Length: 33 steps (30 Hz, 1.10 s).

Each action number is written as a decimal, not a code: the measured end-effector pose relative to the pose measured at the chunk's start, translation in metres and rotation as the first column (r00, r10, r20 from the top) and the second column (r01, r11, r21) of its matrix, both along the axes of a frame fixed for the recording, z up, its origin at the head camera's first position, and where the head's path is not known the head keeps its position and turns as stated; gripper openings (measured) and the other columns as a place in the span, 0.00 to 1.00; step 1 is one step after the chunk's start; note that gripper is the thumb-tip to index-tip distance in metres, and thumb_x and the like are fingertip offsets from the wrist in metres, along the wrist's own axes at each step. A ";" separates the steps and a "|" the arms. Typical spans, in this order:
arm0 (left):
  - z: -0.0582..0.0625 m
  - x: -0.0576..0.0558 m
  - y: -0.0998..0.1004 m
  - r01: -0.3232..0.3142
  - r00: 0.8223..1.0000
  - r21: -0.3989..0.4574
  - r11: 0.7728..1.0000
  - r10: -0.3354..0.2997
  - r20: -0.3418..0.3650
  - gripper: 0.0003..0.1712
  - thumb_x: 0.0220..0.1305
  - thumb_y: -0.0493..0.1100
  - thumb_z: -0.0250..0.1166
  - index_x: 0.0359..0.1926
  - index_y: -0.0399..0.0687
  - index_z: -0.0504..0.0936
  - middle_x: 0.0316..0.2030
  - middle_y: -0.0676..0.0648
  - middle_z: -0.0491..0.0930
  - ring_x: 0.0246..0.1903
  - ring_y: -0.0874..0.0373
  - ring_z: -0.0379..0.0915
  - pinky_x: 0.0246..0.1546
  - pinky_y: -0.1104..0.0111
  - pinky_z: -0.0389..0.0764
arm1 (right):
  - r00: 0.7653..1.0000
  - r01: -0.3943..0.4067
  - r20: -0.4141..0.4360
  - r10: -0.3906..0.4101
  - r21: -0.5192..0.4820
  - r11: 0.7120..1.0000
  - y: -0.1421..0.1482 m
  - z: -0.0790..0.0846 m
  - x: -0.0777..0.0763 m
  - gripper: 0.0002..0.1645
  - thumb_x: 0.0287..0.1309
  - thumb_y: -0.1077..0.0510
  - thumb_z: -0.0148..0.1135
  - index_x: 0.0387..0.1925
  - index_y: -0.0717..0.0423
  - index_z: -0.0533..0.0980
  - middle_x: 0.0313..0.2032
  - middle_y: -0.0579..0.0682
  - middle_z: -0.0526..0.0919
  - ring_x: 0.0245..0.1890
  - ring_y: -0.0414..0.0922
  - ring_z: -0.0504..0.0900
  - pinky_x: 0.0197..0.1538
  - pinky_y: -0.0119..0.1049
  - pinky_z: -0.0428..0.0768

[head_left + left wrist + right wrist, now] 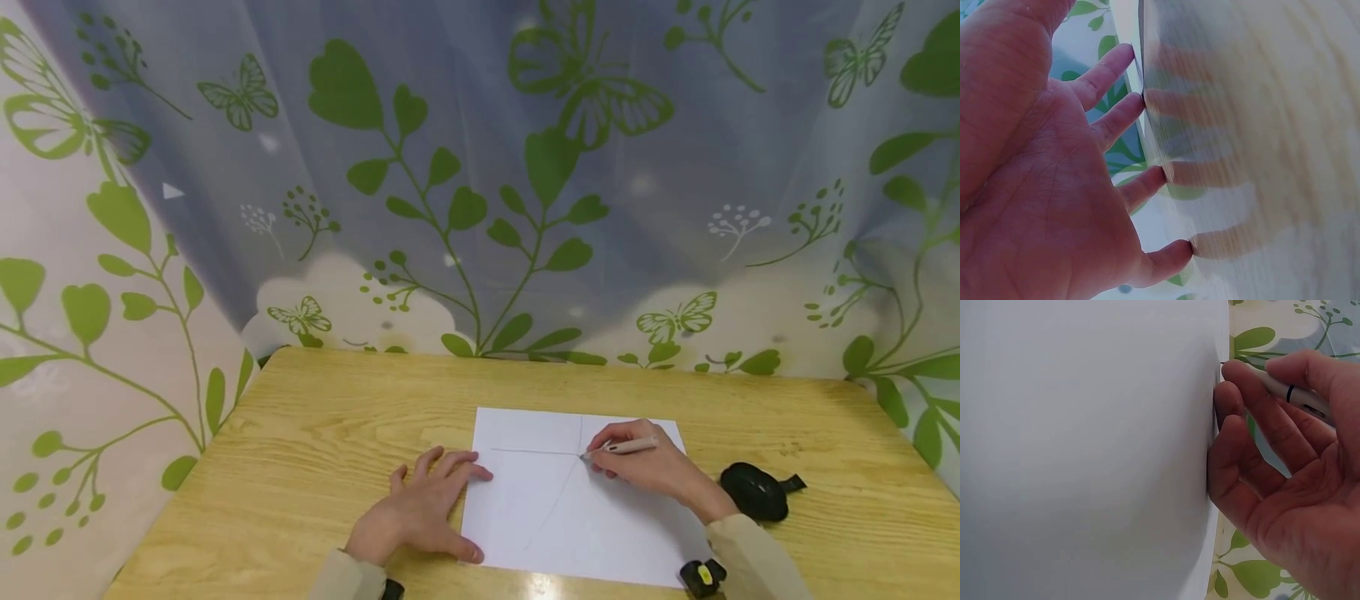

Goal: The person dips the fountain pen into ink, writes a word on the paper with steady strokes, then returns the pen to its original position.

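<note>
A white sheet of paper [577, 517] lies on the wooden table, with thin drawn lines on its upper half: one across, one up to the top edge and a faint slanted one running down. My right hand [637, 458] pinches a light-coloured pen [632, 446], its tip on the paper where those lines meet. In the right wrist view the pen [1297, 395] sits between thumb and fingers, the other fingers curled beneath. My left hand [427, 508] is spread at the paper's left edge, thumb and fingertips at that edge. The left wrist view shows its fingertips [1179, 250] touching the tabletop.
To the right of the paper a black rounded object [753, 492] with a short strap lies on the wooden table [300, 467]. A small black device [702, 577] with a yellow mark is at the right sleeve. Behind the table hangs a leaf-and-butterfly patterned curtain [465, 275].
</note>
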State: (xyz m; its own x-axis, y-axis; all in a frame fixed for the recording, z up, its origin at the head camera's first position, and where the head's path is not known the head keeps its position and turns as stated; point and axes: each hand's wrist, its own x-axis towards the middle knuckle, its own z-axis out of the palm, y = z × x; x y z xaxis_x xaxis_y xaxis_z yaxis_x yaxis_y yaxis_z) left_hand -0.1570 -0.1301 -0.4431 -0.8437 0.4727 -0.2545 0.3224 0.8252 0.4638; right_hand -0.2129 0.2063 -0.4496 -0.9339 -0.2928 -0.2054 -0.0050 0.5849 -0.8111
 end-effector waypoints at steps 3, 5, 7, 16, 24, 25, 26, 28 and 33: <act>0.001 0.000 0.000 0.000 1.000 -0.001 1.000 0.000 -0.003 0.51 0.45 0.67 0.79 0.68 0.66 0.67 0.78 0.54 0.55 0.77 0.34 0.43 0.63 0.20 0.49 | 1.000 0.004 0.011 -0.004 0.001 1.000 0.000 0.001 0.000 0.11 0.64 0.50 0.68 0.40 0.52 0.85 0.29 0.48 0.87 0.29 0.43 0.82 0.30 0.32 0.75; 0.001 0.001 0.000 0.001 1.000 -0.002 1.000 -0.001 -0.006 0.51 0.45 0.67 0.79 0.68 0.66 0.67 0.77 0.54 0.55 0.77 0.34 0.43 0.63 0.20 0.49 | 1.000 0.011 0.011 -0.011 0.012 1.000 0.000 0.001 0.001 0.10 0.63 0.50 0.69 0.39 0.51 0.85 0.29 0.47 0.87 0.29 0.43 0.82 0.30 0.32 0.75; 0.002 0.001 0.001 0.001 1.000 -0.001 1.000 -0.001 -0.006 0.51 0.44 0.67 0.80 0.68 0.66 0.67 0.77 0.54 0.55 0.76 0.34 0.44 0.63 0.20 0.48 | 1.000 0.015 0.004 -0.016 0.024 1.000 -0.001 0.001 0.002 0.09 0.63 0.50 0.69 0.39 0.50 0.86 0.29 0.46 0.87 0.29 0.43 0.82 0.31 0.33 0.75; 0.001 0.001 0.001 0.003 1.000 -0.003 1.000 -0.003 -0.004 0.51 0.45 0.66 0.80 0.69 0.66 0.67 0.77 0.54 0.55 0.77 0.34 0.43 0.63 0.20 0.49 | 1.000 0.002 -0.025 -0.001 0.032 0.999 -0.001 0.002 0.003 0.09 0.62 0.50 0.69 0.38 0.50 0.86 0.27 0.46 0.87 0.28 0.43 0.82 0.31 0.32 0.75; 0.004 0.000 0.002 0.008 1.000 -0.012 1.000 -0.008 -0.007 0.51 0.44 0.67 0.80 0.69 0.66 0.68 0.77 0.54 0.56 0.77 0.34 0.44 0.62 0.20 0.50 | 0.999 -0.018 -0.037 0.019 0.035 0.999 0.000 0.003 0.004 0.09 0.62 0.51 0.70 0.37 0.52 0.86 0.26 0.47 0.86 0.25 0.41 0.80 0.29 0.31 0.74; 0.004 0.000 0.002 0.007 1.000 -0.014 1.000 -0.007 -0.010 0.51 0.44 0.66 0.80 0.69 0.66 0.68 0.77 0.54 0.56 0.76 0.34 0.44 0.62 0.20 0.50 | 0.999 -0.025 -0.040 0.026 0.035 0.999 0.000 0.003 0.003 0.09 0.61 0.51 0.70 0.37 0.52 0.86 0.26 0.47 0.86 0.25 0.41 0.79 0.29 0.31 0.74; 0.005 0.000 0.002 0.006 1.000 -0.015 1.000 -0.006 -0.012 0.51 0.44 0.66 0.80 0.68 0.65 0.68 0.77 0.54 0.56 0.76 0.34 0.45 0.62 0.20 0.50 | 0.999 -0.031 -0.040 0.032 0.032 0.999 0.001 0.002 0.003 0.09 0.61 0.51 0.70 0.37 0.52 0.86 0.26 0.47 0.86 0.24 0.40 0.78 0.29 0.31 0.73; 0.005 0.001 0.001 0.003 1.000 -0.014 1.000 -0.003 -0.014 0.51 0.44 0.66 0.81 0.68 0.65 0.68 0.77 0.54 0.56 0.76 0.34 0.45 0.62 0.20 0.50 | 0.998 -0.044 -0.037 0.045 0.028 0.999 0.001 0.002 0.003 0.09 0.61 0.52 0.70 0.37 0.53 0.86 0.25 0.48 0.86 0.23 0.39 0.77 0.28 0.30 0.73; 0.003 0.001 0.001 0.001 1.000 -0.012 1.000 -0.001 -0.007 0.51 0.45 0.66 0.80 0.69 0.66 0.67 0.77 0.54 0.56 0.77 0.34 0.44 0.63 0.20 0.50 | 0.997 -0.066 -0.035 0.067 0.028 0.997 0.003 0.002 0.004 0.09 0.61 0.53 0.70 0.37 0.53 0.86 0.25 0.48 0.86 0.23 0.38 0.76 0.27 0.30 0.73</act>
State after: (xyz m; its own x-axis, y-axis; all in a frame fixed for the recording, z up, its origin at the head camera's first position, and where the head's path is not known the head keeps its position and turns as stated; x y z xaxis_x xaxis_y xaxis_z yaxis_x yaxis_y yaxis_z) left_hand -0.1557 -0.1291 -0.4399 -0.8452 0.4704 -0.2536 0.3265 0.8302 0.4519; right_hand -0.2091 0.2090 -0.4473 -0.9194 -0.3492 -0.1811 -0.0730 0.6039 -0.7937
